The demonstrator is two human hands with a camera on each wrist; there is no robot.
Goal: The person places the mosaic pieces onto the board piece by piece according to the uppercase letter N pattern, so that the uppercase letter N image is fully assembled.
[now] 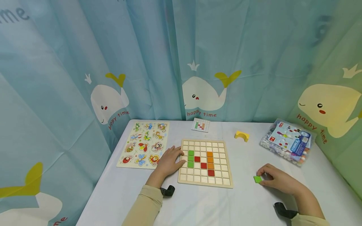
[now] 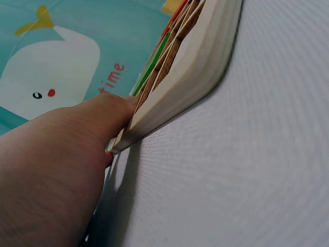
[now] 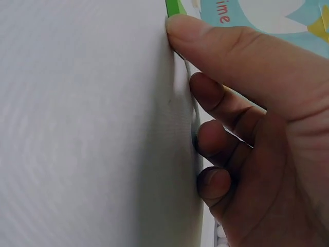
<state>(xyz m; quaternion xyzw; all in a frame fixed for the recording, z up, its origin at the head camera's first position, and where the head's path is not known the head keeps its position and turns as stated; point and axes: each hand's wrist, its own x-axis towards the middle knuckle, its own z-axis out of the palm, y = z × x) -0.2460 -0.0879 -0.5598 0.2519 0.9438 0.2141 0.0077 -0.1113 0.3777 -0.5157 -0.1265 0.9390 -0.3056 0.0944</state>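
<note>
My left hand (image 1: 169, 161) rests along the left edge of a wooden grid board (image 1: 205, 183), its thumb and fingertips touching the frame. In the left wrist view the thumb (image 2: 110, 113) lies against the board's rim (image 2: 200, 67). Green tiles (image 1: 190, 158), red tiles (image 1: 204, 165) and orange tiles (image 1: 210, 160) sit in some of the board's cells. To the right of the board, my right hand (image 1: 280, 179) pinches a green square tile (image 1: 257, 179) low at the table. Only part of that tile (image 3: 174, 7) shows in the right wrist view, beyond the thumb.
An insect picture board (image 1: 121, 163) lies left of the grid board. Behind it is a small pattern card (image 1: 201, 125) with coloured squares. A yellow arch block (image 1: 242, 136) and a clear plastic box (image 1: 287, 141) stand at the back right. A whale-print curtain (image 1: 158, 62) hangs behind the white table.
</note>
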